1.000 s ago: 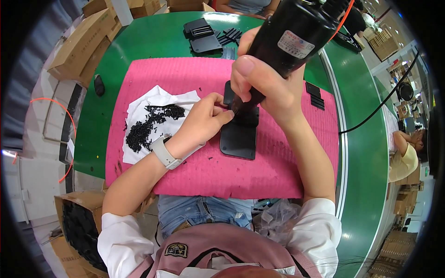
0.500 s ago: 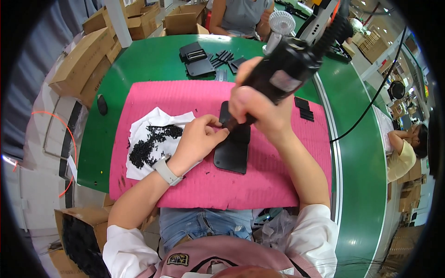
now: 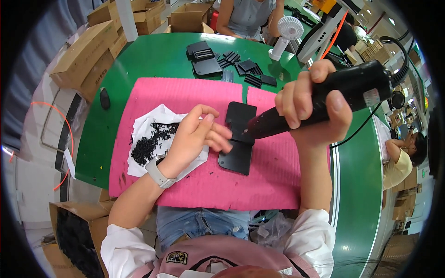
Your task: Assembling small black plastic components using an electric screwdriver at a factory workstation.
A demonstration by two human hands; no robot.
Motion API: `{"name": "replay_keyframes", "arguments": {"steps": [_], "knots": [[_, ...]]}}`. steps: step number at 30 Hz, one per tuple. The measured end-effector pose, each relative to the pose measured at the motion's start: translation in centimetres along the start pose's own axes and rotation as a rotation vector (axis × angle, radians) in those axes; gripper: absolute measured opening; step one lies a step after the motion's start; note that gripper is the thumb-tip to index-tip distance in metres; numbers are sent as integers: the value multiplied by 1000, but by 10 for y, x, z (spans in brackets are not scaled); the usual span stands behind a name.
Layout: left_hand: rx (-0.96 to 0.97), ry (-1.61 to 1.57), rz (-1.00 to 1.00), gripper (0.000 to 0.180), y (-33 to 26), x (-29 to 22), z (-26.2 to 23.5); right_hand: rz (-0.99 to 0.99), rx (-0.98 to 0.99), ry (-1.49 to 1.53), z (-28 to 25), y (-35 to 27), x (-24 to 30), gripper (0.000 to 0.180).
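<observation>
My right hand (image 3: 320,104) grips a black corded electric screwdriver (image 3: 359,85), tilted so its tip points down-left. The tip is beside a flat black plastic part (image 3: 235,160) that lies lengthwise on the pink foam mat (image 3: 273,185). Its two panels meet at a raised seam near the middle. To the left of that part hovers my left hand (image 3: 194,134), fingers apart, with nothing visible in them. Under and beside that hand a white sheet (image 3: 162,113) bears a heap of small black screws (image 3: 146,150).
Black panels (image 3: 206,67) and strips (image 3: 227,59) lie on the green table (image 3: 153,51) beyond the mat. A white fan (image 3: 280,46) stands behind them. Opposite sits a person in grey (image 3: 245,18). Cardboard boxes (image 3: 83,51) are stacked at the left. The screwdriver's cord (image 3: 359,132) runs along the right.
My right hand has swung the screwdriver to the right and tilted it flatter, away from my left fingers. My left hand has gone from a pinch at the part to spread fingers.
</observation>
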State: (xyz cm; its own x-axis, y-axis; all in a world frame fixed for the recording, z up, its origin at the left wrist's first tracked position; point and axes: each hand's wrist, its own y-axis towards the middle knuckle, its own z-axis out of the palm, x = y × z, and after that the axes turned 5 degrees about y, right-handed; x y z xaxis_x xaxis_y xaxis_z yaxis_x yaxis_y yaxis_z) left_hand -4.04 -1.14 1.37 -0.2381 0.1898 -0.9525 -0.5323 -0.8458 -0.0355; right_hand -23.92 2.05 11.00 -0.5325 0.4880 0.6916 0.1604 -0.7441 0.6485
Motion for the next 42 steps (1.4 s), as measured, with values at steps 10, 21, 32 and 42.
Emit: {"name": "replay_keyframes", "arguments": {"steps": [10,21,32,42], "knots": [[140,45,13,15,-6,1,4,-83,-44,125,1,-3,0,32],[244,26,-88,13,-9,-3,0,-101,-81,157,4,-6,-7,32],[219,6,-88,12,-9,4,-1,-112,-91,156,7,-6,-15,30],[95,1077,523,59,-9,4,10,85,-249,-168,-16,-13,-14,25]]}}
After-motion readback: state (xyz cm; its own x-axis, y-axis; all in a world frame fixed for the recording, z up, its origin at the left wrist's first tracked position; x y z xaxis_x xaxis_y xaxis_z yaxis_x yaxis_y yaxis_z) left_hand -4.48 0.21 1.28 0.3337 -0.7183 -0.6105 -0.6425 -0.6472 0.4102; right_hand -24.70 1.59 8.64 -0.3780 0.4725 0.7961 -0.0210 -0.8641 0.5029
